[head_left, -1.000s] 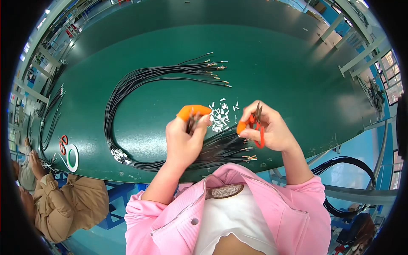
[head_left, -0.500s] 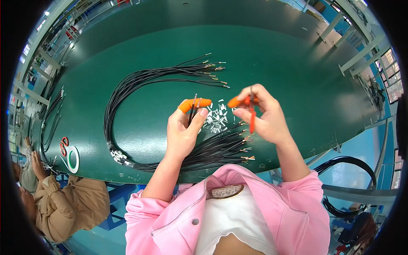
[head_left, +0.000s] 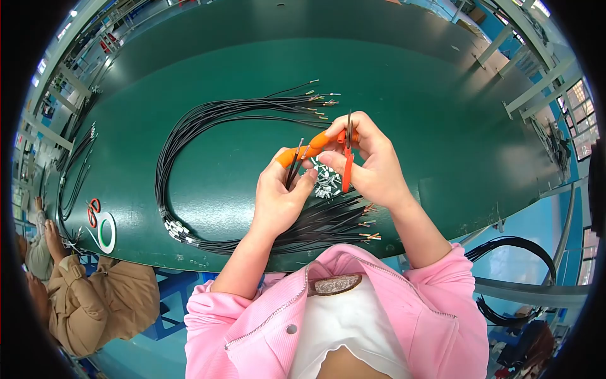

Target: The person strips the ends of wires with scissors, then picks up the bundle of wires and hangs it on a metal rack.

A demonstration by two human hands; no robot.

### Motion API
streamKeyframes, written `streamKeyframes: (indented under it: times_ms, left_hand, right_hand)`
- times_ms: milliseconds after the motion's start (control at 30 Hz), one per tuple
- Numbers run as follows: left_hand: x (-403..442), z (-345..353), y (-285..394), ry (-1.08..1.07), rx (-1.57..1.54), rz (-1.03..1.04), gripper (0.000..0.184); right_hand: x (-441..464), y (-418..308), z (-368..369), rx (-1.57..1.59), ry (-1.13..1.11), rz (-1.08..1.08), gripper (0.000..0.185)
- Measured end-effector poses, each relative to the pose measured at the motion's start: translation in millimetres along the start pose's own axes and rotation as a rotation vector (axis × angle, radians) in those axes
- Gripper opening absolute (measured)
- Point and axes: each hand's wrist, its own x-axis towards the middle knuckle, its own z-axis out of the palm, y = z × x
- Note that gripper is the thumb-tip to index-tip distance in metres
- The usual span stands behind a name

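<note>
My left hand (head_left: 276, 197) is closed on two black cables (head_left: 293, 169), their stripped ends pointing up. In my right hand (head_left: 379, 165) is a pair of red-handled scissors (head_left: 348, 169), held upright against the palm with the blades up. Its orange-covered fingertip meets the cable ends beside my left forefinger, which also wears an orange cover. Whether those fingers pinch a wire is too small to tell. Under my hands lies a pile of small white offcuts (head_left: 327, 183). A bundle of black cables (head_left: 165, 170) curves around to the left, with bare wire ends at both tips.
On the green table (head_left: 404, 76), another pair of red-handled scissors (head_left: 93, 213) and a white and green tape roll (head_left: 108, 232) lie left. More cables (head_left: 79, 158) run beyond them. A person in a brown coat (head_left: 104, 303) sits left. Coiled cables (head_left: 517, 245) hang right.
My right hand has moved left with the scissors, up to the cable ends. My left hand has shifted slightly right, still gripping the cables.
</note>
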Motion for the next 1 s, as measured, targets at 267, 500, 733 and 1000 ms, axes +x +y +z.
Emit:
streamKeyframes:
  times_ms: [267,500,733,1000]
  left_hand:
    - [-2,-1,4,-0.028,-0.014,-0.035,0.022]
    - [1,-1,-1,-0.028,-0.052,-0.004,0.016]
    - [0,-4,10,-0.098,-0.160,-0.057,0.030]
    - [2,2,3,-0.047,-0.082,0.041,0.029]
  right_hand:
    - [4,2,7,0.064,-0.001,-0.033,0.023]
    - [5,-1,7,0.142,-0.003,0.029,0.022]
    - [5,4,1,0.134,-0.010,0.009,0.019]
    - [5,5,0,0.163,0.002,-0.012,0.019]
